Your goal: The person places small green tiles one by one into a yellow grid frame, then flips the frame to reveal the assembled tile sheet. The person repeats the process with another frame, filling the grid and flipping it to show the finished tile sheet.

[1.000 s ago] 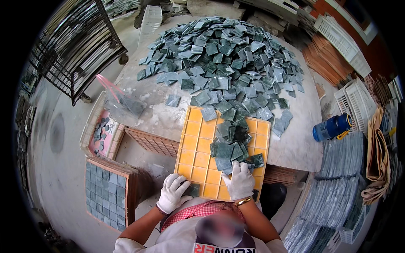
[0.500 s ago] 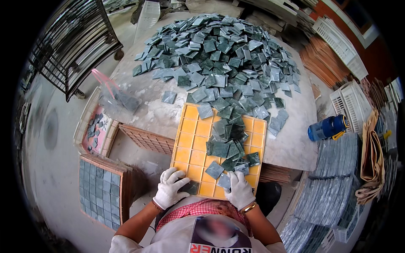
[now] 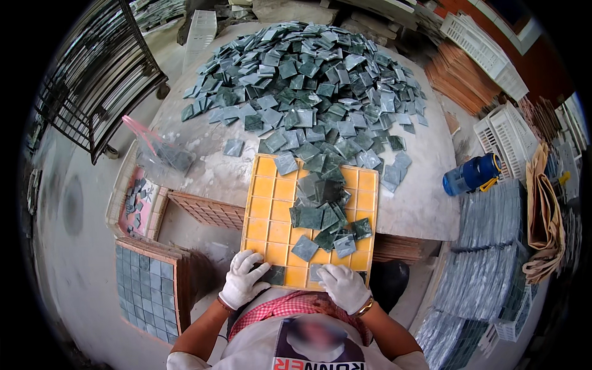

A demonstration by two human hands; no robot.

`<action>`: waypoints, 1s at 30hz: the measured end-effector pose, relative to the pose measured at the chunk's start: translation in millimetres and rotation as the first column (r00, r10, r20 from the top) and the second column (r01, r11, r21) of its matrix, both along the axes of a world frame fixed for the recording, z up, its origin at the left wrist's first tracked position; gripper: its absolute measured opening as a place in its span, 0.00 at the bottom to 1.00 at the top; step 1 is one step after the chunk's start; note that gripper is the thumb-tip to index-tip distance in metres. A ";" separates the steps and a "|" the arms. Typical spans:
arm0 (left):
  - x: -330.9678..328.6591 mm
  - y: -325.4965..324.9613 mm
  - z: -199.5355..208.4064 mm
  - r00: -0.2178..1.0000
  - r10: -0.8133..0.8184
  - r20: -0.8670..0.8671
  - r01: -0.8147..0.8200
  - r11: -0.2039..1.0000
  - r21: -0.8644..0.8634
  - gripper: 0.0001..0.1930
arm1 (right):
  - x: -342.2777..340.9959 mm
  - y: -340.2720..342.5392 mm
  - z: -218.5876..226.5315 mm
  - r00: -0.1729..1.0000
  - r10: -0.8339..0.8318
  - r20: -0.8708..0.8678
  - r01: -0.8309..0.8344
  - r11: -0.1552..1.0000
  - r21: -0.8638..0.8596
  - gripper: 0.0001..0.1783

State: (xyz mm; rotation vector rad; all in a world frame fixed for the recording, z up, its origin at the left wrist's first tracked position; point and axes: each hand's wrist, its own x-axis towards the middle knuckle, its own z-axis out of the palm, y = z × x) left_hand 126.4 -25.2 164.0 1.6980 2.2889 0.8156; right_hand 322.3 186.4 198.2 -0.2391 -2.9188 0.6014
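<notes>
A yellow gridded tray (image 3: 261, 229) leans from the table edge toward my lap, with loose green-grey square stone tiles (image 3: 305, 248) heaped over its middle and right. My left hand (image 3: 242, 281), in a white glove, lies at the tray's lower left corner. Its thumb and fingers are apart beside a dark tile (image 3: 275, 275) in the bottom row. My right hand (image 3: 343, 288), also gloved, has its fingertips on a grey tile (image 3: 315, 272) at a bottom-row cell. Part of another dark tile shows beyond the right hand.
A big tile pile (image 3: 308, 74) covers the far table (image 3: 419, 209). To the left are a clear bag (image 3: 166, 154), a crate (image 3: 117, 197) and stacked tile-filled trays (image 3: 145, 283). A blue bottle (image 3: 464, 176) and wrapped tile stacks (image 3: 475, 277) stand right; a wheeled rack (image 3: 102, 80) is far left.
My right hand has moved slightly left and down, bringing a grey tile to the tray's bottom row. My left hand stays at the corner. The whole view has shifted a little.
</notes>
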 end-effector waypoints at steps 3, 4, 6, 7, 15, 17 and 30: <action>-0.1 5.8 14.3 1.000 0.014 -0.003 -0.015 0.999 -0.045 0.29 | -2.5 11.4 -5.8 0.996 -0.077 -0.039 0.076 0.996 -0.044 0.12; 1.2 10.7 20.3 1.000 0.025 -0.016 -0.026 0.998 -0.057 0.29 | -3.5 14.4 -5.1 0.992 -0.117 -0.046 0.112 0.989 -0.091 0.12; 8.9 14.0 21.4 0.994 0.070 -0.089 -0.076 0.994 -0.073 0.29 | -7.5 16.5 -5.9 0.980 -0.189 -0.056 0.174 0.964 -0.199 0.10; 11.9 18.6 21.8 0.989 0.081 -0.126 -0.091 0.993 -0.070 0.29 | -9.1 21.2 -8.4 0.984 -0.180 -0.011 0.174 0.966 -0.191 0.11; 20.4 27.4 2.5 0.990 -0.080 -0.112 0.069 0.992 -0.101 0.33 | -14.1 23.3 -18.1 0.992 -0.119 -0.038 0.109 0.972 -0.209 0.10; 19.3 26.3 -1.8 0.987 -0.086 -0.135 0.078 0.995 -0.066 0.32 | -9.4 19.2 -30.5 0.994 -0.107 0.022 0.109 0.984 -0.141 0.10; 9.4 82.3 21.4 0.983 -0.147 -0.108 0.147 0.989 -0.010 0.33 | 0.4 -13.0 -23.9 0.997 -0.075 0.019 0.077 0.982 -0.170 0.23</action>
